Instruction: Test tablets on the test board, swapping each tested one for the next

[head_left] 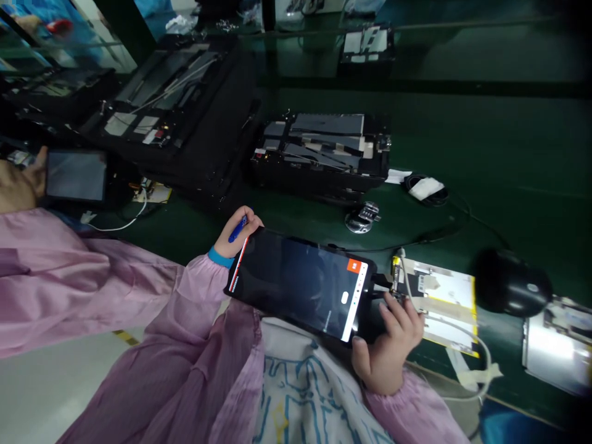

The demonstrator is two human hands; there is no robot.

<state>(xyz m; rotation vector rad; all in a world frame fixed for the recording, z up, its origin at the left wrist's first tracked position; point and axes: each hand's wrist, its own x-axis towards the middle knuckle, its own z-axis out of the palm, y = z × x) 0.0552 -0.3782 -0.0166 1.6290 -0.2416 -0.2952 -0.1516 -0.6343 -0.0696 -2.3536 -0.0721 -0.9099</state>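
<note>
A black tablet (300,283) with a dark screen and an orange square near its right end is held flat over my lap, between both hands. My left hand (235,237) grips its left end and also pinches a blue pen (238,228). My right hand (388,345) is closed round the tablet's right end, where a black cable plug (382,287) enters it.
Stacks of opened black tablets (324,154) lie on the green bench (509,160). A metal counter (363,217), a tape roll (428,188), a black mouse-like object (511,280) and a yellow-edged board (444,296) sit near. A neighbouring person's hand (18,182) holds another tablet (76,176).
</note>
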